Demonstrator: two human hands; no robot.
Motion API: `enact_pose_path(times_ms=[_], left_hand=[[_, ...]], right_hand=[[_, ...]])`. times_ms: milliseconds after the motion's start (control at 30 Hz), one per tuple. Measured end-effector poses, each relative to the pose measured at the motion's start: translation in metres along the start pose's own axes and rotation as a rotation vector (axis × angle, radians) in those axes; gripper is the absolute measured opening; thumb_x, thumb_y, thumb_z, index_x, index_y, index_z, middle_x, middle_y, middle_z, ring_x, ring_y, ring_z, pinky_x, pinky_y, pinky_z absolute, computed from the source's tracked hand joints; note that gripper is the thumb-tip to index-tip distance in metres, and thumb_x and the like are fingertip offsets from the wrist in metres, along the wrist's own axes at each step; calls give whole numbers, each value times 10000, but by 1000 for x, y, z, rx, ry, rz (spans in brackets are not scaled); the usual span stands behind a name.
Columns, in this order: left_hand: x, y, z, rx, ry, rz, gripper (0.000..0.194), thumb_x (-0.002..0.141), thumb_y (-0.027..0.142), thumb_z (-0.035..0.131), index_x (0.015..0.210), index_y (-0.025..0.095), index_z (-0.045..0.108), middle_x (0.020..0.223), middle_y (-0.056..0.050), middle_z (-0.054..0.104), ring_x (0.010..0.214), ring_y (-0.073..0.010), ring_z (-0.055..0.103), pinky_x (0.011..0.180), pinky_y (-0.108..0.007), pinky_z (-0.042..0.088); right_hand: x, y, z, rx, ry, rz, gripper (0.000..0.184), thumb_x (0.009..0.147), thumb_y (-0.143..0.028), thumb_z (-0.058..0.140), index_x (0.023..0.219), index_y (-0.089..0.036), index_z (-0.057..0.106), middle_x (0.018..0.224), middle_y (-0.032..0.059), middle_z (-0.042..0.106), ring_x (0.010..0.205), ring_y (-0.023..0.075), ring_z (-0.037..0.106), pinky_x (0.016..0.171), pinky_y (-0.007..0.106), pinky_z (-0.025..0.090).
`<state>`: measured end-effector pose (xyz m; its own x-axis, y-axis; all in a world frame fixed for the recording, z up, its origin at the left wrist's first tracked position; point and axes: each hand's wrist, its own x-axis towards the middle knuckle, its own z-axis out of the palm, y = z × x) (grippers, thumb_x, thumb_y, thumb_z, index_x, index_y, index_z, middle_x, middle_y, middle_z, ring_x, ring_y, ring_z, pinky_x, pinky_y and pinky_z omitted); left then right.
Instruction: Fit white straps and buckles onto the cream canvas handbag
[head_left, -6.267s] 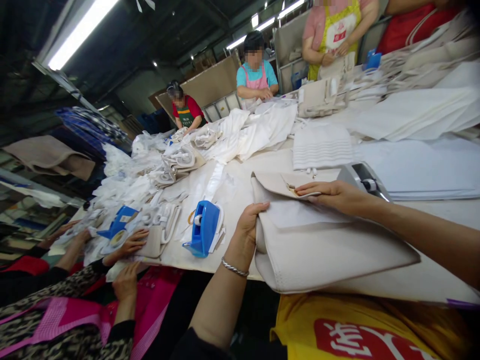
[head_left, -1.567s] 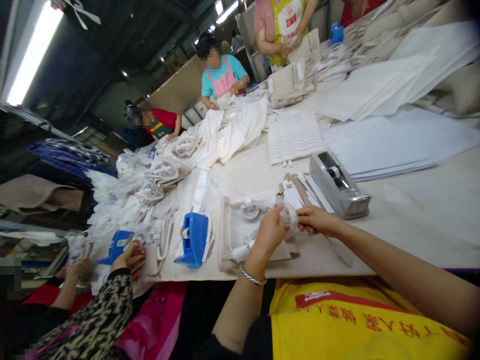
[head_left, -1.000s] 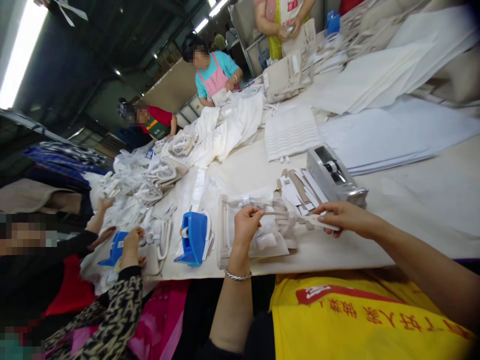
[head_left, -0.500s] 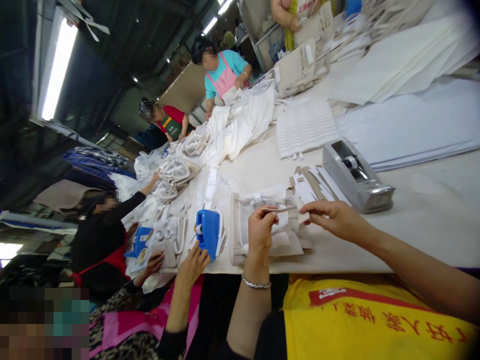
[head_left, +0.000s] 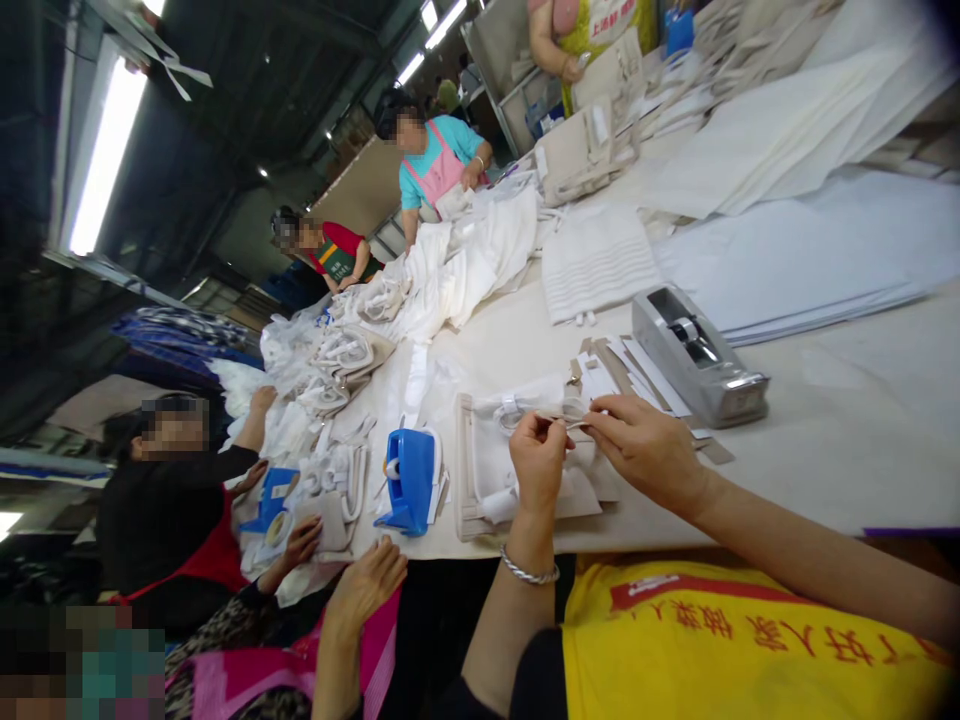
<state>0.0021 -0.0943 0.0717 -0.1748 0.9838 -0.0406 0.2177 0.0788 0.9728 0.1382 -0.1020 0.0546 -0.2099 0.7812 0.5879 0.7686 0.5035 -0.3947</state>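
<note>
— What's changed since half a second ago?
— The right hand (head_left: 645,455) has closed in on the left hand (head_left: 536,460); both now pinch one thin beige strip (head_left: 564,417) between thumb and fingertips, other fingers loosely curled.
— Where's the strip?
— Just above the cream bag (head_left: 491,475) lying flat at the table (head_left: 847,440) edge, between the blue tape dispenser (head_left: 409,480) and the grey tape dispenser (head_left: 694,355).

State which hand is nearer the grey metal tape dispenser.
Right. The right hand lies just in front of the grey metal tape dispenser; the left hand is farther left.
</note>
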Motion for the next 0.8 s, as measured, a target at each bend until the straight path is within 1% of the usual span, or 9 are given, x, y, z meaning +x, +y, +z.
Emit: enact_pose_path(times_ms=[67, 133, 267, 400, 533, 633, 733, 800], left_hand=[[1, 1, 0, 20, -16, -7, 116, 680, 263, 525, 670, 151, 497, 482, 49, 492, 399, -47, 421, 396, -166, 323], [1, 2, 0, -5, -50, 0, 115, 683, 265, 528, 681, 151, 512, 490, 44, 504, 414, -54, 433, 411, -175, 341], [0, 6, -1, -54, -130, 44, 121, 699, 259, 525, 744, 149, 548, 508, 37, 517, 444, -62, 449, 444, -186, 363], [0, 8, -1, 4, -157, 70, 110, 714, 250, 517, 751, 153, 551, 521, 32, 514, 458, -65, 459, 454, -186, 369], [-2, 6, 1, 89, -115, 88, 108, 736, 252, 483, 752, 167, 546, 552, 24, 517, 480, -78, 488, 453, -190, 389], [-3, 6, 4, 252, -75, 155, 123, 751, 229, 450, 766, 179, 562, 621, 6, 544, 538, -92, 528, 498, -202, 429], [-5, 8, 6, 425, -38, 268, 175, 755, 184, 425, 824, 192, 586, 739, -21, 592, 656, -112, 559, 617, -233, 466], [-7, 11, 6, 500, -21, 338, 209, 744, 142, 415, 839, 192, 594, 790, -31, 608, 734, -127, 562, 702, -259, 467]], right_hand=[[0, 1, 1, 13, -31, -5, 167, 846, -211, 433, 820, -186, 596, 830, 42, 587, 793, 173, 489, 665, 278, 340], [0, 2, 0, 6, -55, -5, 188, 853, -233, 424, 769, -185, 585, 743, 36, 576, 753, 172, 480, 644, 283, 317], [1, 4, -1, -19, -64, 4, 215, 857, -245, 413, 710, -188, 561, 687, 28, 553, 723, 168, 474, 630, 285, 294], [1, 8, -3, -15, -32, -3, 199, 853, -239, 423, 733, -185, 573, 685, 27, 547, 721, 158, 480, 620, 280, 297], [0, 8, -4, -49, -23, -71, 187, 851, -219, 424, 762, -177, 583, 697, 37, 541, 714, 166, 462, 620, 288, 294], [-1, 5, -3, -111, -58, -108, 177, 842, -180, 427, 743, -176, 575, 676, 41, 518, 691, 178, 434, 614, 300, 276], [-2, 3, 1, -118, -82, -134, 174, 835, -160, 432, 718, -173, 560, 669, 45, 500, 675, 180, 414, 608, 302, 265], [-2, 3, 3, -110, -80, -143, 159, 830, -159, 445, 716, -169, 554, 671, 47, 494, 676, 181, 409, 605, 301, 264]])
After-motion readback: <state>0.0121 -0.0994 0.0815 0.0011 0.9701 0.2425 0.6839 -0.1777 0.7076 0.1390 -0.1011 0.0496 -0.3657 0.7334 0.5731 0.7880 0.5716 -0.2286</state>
